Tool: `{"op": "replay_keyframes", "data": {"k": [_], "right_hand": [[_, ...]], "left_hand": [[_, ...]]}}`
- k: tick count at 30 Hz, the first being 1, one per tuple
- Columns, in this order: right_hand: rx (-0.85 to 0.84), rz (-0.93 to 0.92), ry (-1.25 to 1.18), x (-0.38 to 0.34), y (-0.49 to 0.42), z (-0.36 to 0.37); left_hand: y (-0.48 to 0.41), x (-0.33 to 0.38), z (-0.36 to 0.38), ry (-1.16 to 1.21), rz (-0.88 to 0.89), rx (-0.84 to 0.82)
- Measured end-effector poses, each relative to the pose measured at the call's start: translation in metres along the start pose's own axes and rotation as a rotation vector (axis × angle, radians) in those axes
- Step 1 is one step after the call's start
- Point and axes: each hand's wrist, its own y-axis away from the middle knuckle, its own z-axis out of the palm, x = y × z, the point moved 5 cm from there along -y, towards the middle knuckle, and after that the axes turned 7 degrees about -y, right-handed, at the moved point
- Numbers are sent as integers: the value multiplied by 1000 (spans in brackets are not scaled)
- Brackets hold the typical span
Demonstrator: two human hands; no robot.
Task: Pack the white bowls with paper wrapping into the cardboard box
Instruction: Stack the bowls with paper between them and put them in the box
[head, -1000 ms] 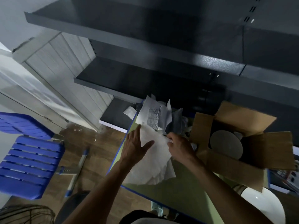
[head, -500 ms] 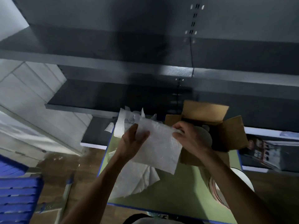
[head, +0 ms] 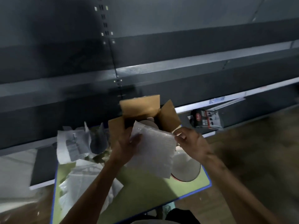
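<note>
A white sheet of wrapping paper (head: 153, 149) hangs in the air between both hands, in front of the open cardboard box (head: 140, 107). My left hand (head: 126, 144) pinches its left edge and my right hand (head: 191, 141) pinches its upper right corner. Inside the box a round white bowl (head: 148, 122) shows above the sheet's top edge. A second white bowl (head: 186, 168) sits on the green table (head: 145, 196) at the right, partly hidden by the sheet.
More white wrapping sheets (head: 84, 181) lie on the table's left side, with crumpled printed paper (head: 77, 143) behind them. Dark metal shelves (head: 145, 65) run across the back. A dark printed package (head: 207, 120) lies under the lowest shelf at the right.
Both hands have carried the sheet to the right, from the paper pile to in front of the box. The view has swung right, and the bowl on the table shows more.
</note>
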Motion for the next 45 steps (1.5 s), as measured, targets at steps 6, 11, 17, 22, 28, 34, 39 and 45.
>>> {"op": "replay_keyframes", "data": {"k": [6, 11, 17, 22, 28, 34, 39, 45], "right_hand": [[13, 75, 180, 57, 14, 1], [-115, 108, 328, 74, 16, 18], [-124, 62, 491, 68, 11, 18], [-152, -20, 542, 59, 11, 8], [-125, -69, 590, 47, 12, -25], [-69, -87, 658, 43, 10, -61], [-128, -173, 540, 21, 11, -58], [-100, -255, 322, -9, 6, -27]], "left_hand": [[-2, 3, 21, -22, 3, -46], [5, -1, 33, -73, -83, -60], [14, -2, 33, -74, -172, 12], [16, 4, 24, -68, -208, 92], [16, 2, 19, -47, -209, 164], [20, 4, 26, 19, -272, 121], [24, 12, 47, 176, -277, 22], [35, 14, 52, 470, -360, -82]]}}
